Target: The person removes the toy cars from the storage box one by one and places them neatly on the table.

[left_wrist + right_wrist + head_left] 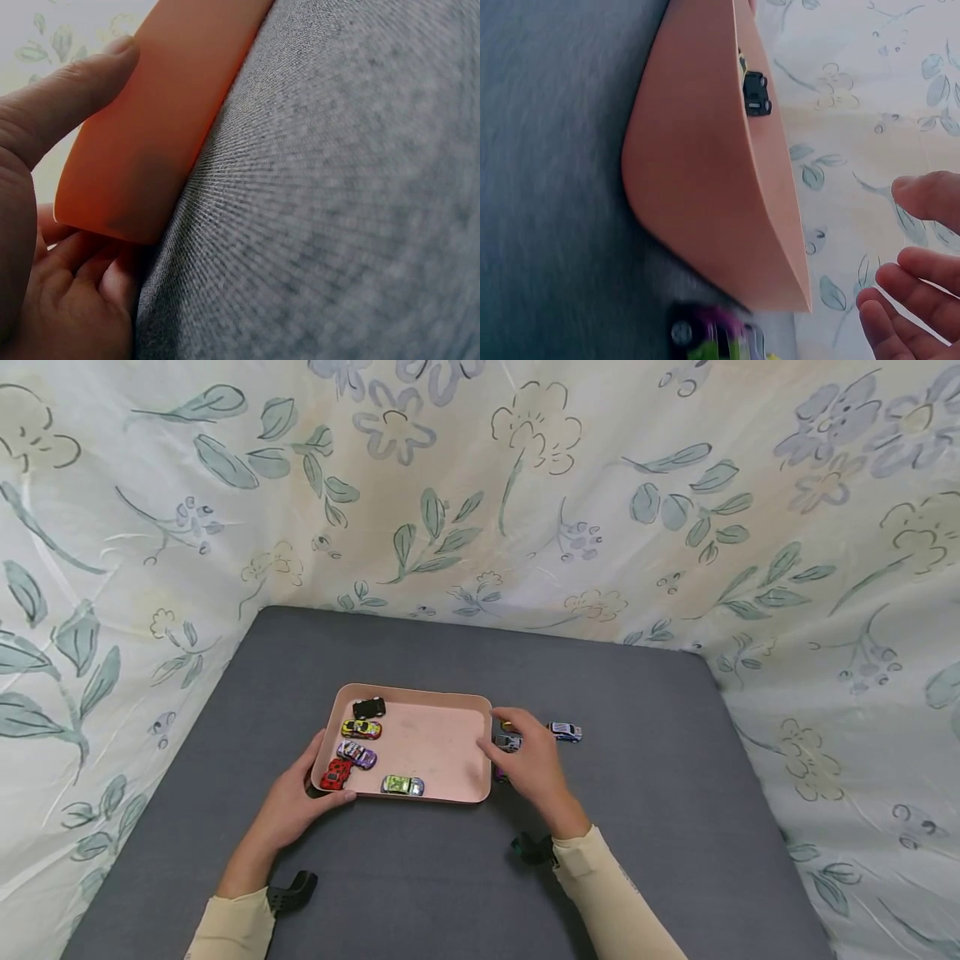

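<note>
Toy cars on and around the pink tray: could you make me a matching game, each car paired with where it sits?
Things:
1. small black toy car
2. red toy car
3. green toy car
4. blue-and-white toy car

Places:
A. tray's near edge, toward the middle
B. grey tabletop, right of the shallow pink plastic tray
C. tray's far left corner
D. tray's near left corner, by the left hand

Pairs: 1-C, 2-D, 3-A, 4-B
</note>
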